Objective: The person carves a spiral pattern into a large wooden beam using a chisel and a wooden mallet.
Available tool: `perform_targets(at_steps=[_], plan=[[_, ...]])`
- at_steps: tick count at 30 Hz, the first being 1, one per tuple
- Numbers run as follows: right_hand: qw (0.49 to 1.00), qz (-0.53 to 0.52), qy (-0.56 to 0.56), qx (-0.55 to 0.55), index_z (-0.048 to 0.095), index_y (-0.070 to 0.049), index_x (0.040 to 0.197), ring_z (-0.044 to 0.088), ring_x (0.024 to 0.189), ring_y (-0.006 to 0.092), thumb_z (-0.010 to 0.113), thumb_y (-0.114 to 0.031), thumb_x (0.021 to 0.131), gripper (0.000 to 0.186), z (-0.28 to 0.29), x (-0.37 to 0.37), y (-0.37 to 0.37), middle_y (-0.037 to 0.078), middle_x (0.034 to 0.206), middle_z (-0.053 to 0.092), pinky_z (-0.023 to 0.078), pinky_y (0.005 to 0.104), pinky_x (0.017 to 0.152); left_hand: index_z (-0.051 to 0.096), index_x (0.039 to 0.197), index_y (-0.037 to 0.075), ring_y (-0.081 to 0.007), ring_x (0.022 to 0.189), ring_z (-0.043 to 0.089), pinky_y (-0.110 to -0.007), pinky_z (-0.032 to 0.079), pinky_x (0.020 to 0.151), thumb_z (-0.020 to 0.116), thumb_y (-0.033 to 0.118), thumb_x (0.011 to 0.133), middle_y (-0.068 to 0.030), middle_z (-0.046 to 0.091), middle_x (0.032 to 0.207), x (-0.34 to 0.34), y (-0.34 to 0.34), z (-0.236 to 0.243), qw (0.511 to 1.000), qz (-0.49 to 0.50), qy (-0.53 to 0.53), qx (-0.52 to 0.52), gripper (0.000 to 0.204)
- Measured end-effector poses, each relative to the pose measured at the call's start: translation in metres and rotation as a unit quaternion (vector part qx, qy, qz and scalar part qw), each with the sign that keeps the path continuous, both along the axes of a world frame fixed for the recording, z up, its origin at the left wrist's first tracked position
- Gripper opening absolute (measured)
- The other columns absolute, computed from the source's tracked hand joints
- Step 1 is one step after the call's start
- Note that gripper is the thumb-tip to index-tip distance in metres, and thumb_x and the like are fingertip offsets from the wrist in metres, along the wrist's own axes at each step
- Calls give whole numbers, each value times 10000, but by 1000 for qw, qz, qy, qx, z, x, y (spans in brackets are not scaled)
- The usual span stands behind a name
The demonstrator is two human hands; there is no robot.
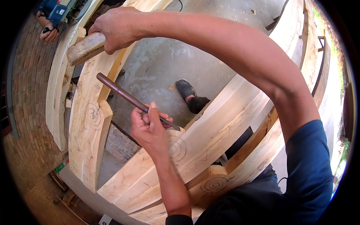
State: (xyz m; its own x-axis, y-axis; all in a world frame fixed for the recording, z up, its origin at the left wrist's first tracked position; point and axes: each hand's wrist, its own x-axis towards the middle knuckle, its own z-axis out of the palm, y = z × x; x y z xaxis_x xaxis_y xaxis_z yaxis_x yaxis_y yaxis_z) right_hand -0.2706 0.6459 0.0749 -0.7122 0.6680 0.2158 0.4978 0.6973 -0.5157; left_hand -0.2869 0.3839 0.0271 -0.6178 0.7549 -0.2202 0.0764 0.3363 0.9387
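My left hand [152,129] is closed around the lower part of a wood chisel [123,93], whose brown handle points up and to the left. The chisel's blade slants down to the notched edge of a pale curved timber beam [210,138]. A pencilled spiral and zigzag lines mark that beam. Raised at the upper left, my right hand [118,30] grips a worn wooden mallet [86,48]. The mallet is apart from the chisel's handle end, above and to its left. My right arm arches across the top of the view.
Another spiral-marked beam [88,150] lies to the left, and a third [240,174] is close to my body. A co-worker's hand [48,33] is beside a blue power tool [60,13] at top left. A dark shoe [185,90] stands on the concrete floor [150,71].
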Motion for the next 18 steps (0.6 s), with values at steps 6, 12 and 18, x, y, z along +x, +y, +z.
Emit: perform_targets(at_steps=[6, 12, 18], plan=[[1000, -5, -15, 6, 730, -179, 1381, 766, 997, 276, 803, -192, 729, 656, 0, 1, -4, 109, 1117, 793, 620, 421, 873, 599, 1069, -9, -144, 546, 655, -261, 495, 496, 668, 167, 1056, -67, 657, 658, 2, 1, -1, 1000, -22, 12, -9, 189], [998, 6, -57, 14, 681, -242, 1450, 742, 1146, 287, 776, -216, 748, 709, 14, -9, 1, 78, 1199, 787, 589, 458, 944, 611, 1054, -21, -113, 551, 642, -266, 512, 496, 668, 58, 1028, -5, 562, 615, 2, 3, 3, 1000, -27, 2, 6, 101], [1000, 23, 4, -9, 756, -103, 1244, 744, 1102, 374, 772, -196, 735, 517, 36, -15, 14, 218, 1117, 774, 595, 485, 932, 614, 1036, -28, -102, 556, 650, -251, 511, 479, 675, 30, 1016, -14, 590, 622, 0, 2, 1, 999, -35, 1, 14, 87]])
